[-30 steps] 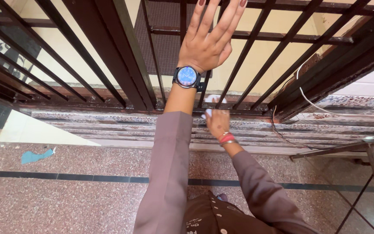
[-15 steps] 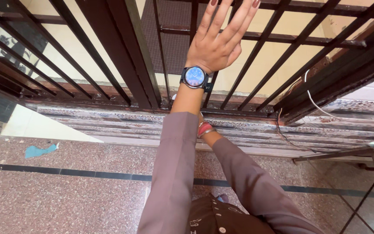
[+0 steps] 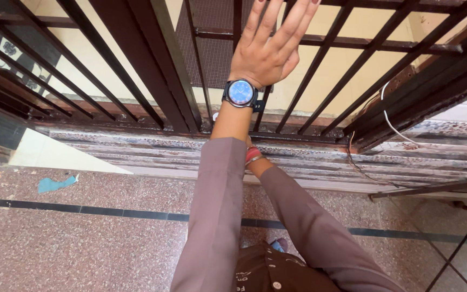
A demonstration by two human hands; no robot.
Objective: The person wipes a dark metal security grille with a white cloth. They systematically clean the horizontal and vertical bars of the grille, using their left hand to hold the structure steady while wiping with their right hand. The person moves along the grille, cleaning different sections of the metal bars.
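Note:
My left hand (image 3: 266, 51) is raised with its fingers spread, laid flat against the dark metal window grille (image 3: 171, 81). It holds nothing, and a round dark watch (image 3: 240, 93) sits on its wrist. My right arm reaches under the left forearm toward the foot of the grille. Only my right wrist with red bangles (image 3: 253, 155) shows; the hand itself is hidden behind the left forearm. A small white speck (image 3: 215, 116) peeks out left of the forearm at the grille's base; what it is cannot be made out.
A patterned stone sill (image 3: 136, 143) runs below the grille. A blue scrap (image 3: 55, 184) lies on the speckled floor at left. A white cable (image 3: 390, 121) hangs at the grille's right end. A thin metal frame (image 3: 433, 189) stands at right.
My right hand, seen a second ago pressing a white cloth on the sill, slid left behind the left forearm. The left hand stayed on the bars.

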